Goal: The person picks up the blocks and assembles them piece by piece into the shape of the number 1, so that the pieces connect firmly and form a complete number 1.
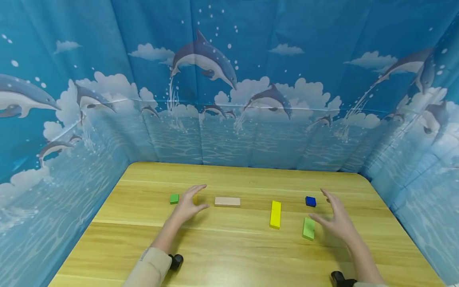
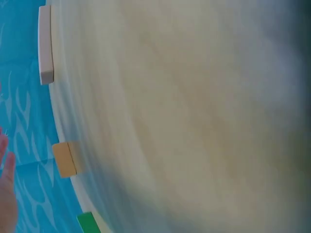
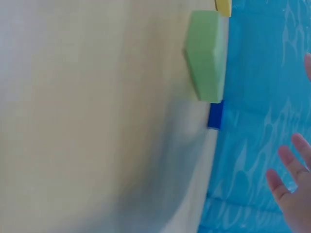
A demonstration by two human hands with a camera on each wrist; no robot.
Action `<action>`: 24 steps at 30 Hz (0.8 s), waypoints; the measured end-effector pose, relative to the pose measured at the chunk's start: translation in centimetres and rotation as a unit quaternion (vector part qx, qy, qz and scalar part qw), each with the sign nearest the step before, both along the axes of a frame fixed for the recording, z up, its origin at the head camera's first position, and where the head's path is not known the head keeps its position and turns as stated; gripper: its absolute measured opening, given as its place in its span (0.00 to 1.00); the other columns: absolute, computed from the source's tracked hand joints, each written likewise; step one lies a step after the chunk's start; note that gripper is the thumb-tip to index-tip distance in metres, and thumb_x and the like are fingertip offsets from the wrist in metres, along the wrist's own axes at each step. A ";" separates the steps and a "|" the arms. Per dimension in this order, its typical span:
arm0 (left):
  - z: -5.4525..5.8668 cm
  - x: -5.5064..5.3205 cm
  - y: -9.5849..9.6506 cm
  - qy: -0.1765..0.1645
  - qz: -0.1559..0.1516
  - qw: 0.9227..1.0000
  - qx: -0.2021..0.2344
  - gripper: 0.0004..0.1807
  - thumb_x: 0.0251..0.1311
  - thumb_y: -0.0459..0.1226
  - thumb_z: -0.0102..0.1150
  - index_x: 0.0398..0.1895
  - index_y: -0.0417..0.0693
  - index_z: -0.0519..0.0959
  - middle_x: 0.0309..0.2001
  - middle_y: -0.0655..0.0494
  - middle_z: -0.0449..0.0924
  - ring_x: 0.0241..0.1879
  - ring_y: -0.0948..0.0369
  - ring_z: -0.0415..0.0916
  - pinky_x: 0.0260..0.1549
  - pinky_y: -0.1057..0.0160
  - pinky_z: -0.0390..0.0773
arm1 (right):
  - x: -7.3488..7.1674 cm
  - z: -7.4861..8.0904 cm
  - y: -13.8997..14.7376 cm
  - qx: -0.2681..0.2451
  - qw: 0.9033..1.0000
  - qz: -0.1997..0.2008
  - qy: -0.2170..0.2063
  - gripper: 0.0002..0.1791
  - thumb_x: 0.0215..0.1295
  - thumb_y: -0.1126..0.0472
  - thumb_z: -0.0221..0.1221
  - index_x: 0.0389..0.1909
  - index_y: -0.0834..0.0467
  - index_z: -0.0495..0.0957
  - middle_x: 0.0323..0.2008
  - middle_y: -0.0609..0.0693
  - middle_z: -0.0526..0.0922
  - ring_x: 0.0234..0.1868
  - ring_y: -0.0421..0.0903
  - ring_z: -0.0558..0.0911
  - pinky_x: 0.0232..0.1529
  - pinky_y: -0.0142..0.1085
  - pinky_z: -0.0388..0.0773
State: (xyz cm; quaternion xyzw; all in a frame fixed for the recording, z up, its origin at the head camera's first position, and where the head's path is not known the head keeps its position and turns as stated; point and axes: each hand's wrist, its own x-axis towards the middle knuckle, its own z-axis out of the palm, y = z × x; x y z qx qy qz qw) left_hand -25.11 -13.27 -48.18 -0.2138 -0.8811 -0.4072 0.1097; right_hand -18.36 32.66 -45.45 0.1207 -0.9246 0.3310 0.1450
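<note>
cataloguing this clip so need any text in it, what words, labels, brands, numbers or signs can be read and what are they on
No text can be read in any view.
Left sleeve: a small dark marking near the cuff, possibly lettering, too small to read.
Green block, orange block, beige block, yellow block, blue block, light green block: no lettering visible.
Dolphin backdrop: pictures only.

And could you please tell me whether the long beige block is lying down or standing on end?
Lying down: the long beige block stretches sideways on the wood-grain tabletop in the head view.
</note>
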 end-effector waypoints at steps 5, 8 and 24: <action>-0.5 -0.6 0.6 -0.030 -0.028 0.999 0.017 0.35 0.42 0.34 0.71 0.58 0.41 0.70 0.56 0.48 0.72 0.56 0.50 0.68 0.53 0.49 0.69 | 1.2 -1.0 0.4 -0.041 0.998 -0.001 -0.037 0.47 0.53 0.61 0.65 0.68 0.66 0.47 0.59 0.71 0.58 0.53 0.68 0.62 0.46 0.60 0.62; -0.9 -1.0 1.0 -0.046 -0.054 0.997 0.040 0.35 0.43 0.33 0.70 0.58 0.38 0.70 0.55 0.46 0.73 0.54 0.50 0.70 0.51 0.50 0.71 | 1.7 -1.6 0.7 -0.055 0.997 -0.007 -0.058 0.45 0.54 0.60 0.64 0.67 0.66 0.49 0.58 0.71 0.59 0.52 0.67 0.63 0.44 0.59 0.63; -3.1 -2.6 2.5 -0.147 -0.077 0.981 0.099 0.34 0.43 0.33 0.70 0.57 0.39 0.71 0.53 0.46 0.74 0.50 0.50 0.73 0.50 0.55 0.72 | 3.2 -4.2 1.1 -0.060 0.990 0.002 -0.128 0.40 0.55 0.58 0.64 0.65 0.65 0.55 0.54 0.65 0.64 0.50 0.63 0.69 0.46 0.43 0.69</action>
